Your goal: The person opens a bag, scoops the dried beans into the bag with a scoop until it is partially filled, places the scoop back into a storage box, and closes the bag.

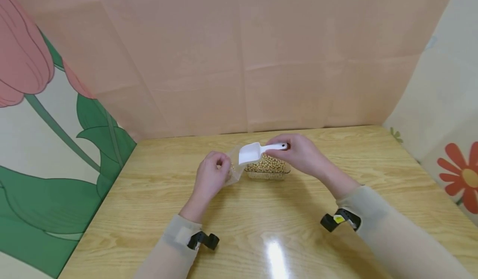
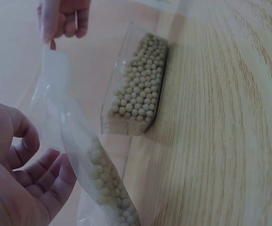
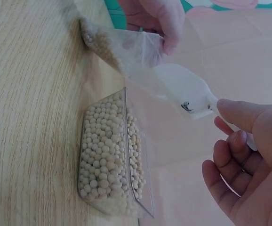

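Note:
My left hand (image 1: 210, 174) pinches the top edge of a clear plastic bag (image 1: 234, 176). Pale round beans (image 2: 105, 179), which look like soybeans, fill the bag's lower part. Between thumb and fingers, my right hand (image 1: 304, 154) grips the handle of a white scoop (image 1: 251, 153). The scoop's blade tilts down into the mouth of the bag, and no beans show on it in the head view. Below the scoop's handle stands a clear box (image 1: 266, 175), heaped with the same kind of beans (image 3: 100, 155).
Box and bag are on a light wood-grain table (image 1: 239, 217). A pink sheet (image 1: 246, 63) covers the wall at the table's back edge. Walls painted with flowers flank the table on the left and right.

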A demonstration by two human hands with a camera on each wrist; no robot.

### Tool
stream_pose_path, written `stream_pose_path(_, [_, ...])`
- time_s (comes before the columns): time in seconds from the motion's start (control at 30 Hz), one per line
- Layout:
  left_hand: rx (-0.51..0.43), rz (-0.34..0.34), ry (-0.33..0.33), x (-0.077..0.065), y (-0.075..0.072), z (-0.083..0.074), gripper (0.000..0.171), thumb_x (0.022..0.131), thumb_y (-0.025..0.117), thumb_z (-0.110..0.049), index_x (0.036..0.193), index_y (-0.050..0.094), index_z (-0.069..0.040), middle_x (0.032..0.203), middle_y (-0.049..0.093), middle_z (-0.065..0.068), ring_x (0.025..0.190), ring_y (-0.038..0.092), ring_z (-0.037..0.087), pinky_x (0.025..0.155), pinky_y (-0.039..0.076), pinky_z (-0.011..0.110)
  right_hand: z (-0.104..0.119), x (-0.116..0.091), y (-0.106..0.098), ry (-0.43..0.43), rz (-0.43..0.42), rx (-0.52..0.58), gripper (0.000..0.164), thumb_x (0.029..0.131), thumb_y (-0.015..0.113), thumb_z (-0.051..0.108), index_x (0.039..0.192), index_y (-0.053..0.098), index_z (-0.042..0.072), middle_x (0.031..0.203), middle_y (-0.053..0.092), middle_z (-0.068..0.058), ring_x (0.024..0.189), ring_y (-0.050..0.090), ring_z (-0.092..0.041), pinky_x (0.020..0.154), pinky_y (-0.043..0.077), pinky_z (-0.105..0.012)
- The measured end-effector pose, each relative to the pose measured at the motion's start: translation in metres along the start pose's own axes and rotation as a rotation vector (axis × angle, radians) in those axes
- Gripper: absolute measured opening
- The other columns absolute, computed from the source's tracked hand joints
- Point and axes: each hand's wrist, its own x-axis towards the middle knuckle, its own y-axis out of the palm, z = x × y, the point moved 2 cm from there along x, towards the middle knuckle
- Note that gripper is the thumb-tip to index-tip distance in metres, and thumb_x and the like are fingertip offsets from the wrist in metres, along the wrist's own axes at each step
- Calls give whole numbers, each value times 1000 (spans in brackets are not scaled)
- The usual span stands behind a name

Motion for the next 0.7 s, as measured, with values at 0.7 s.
stream_pose_path(0.7, [2, -11, 61, 0, -1, 0, 17, 99, 62, -13, 86, 72, -8, 109, 73, 9, 106, 69, 29, 97, 57, 50, -37, -19, -28, 53, -58, -5, 36, 101, 82, 34, 127, 81, 9, 110, 78, -9, 83, 62, -22, 66, 50, -30])
